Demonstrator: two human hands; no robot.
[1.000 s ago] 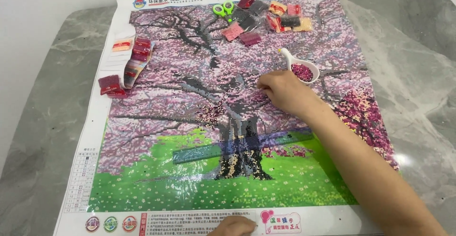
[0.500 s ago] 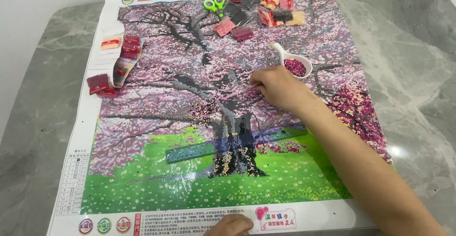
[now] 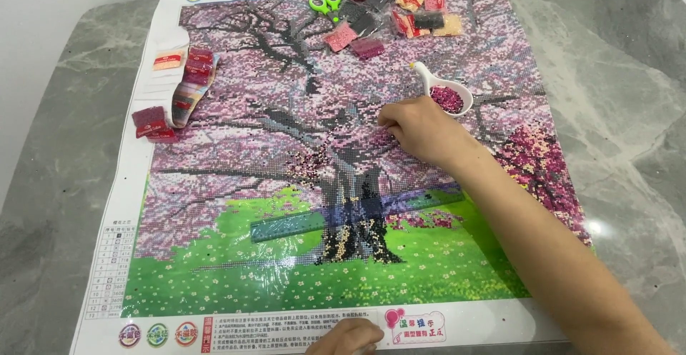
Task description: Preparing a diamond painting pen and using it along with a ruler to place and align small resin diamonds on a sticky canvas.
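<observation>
Right hand fingers pressed on canvas; bead tray just beside.

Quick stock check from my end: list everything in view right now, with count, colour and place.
diamond painting canvas: one, pink blossom tree over green grass, flat on the table
table: one, grey marble
white tray: one, holds dark pink beads, beside the right hand
scissors: one pair, green handles, top edge of canvas
bead packets: a dozen or so, red, pink, black, orange, top of canvas
bead packets at left: several, mostly red, left edge of canvas
clear ruler: one, bluish, across the trunk base
right hand: fingertips pressed on the canvas mid-tree; any tool hidden
left hand: resting on the canvas's bottom border
</observation>
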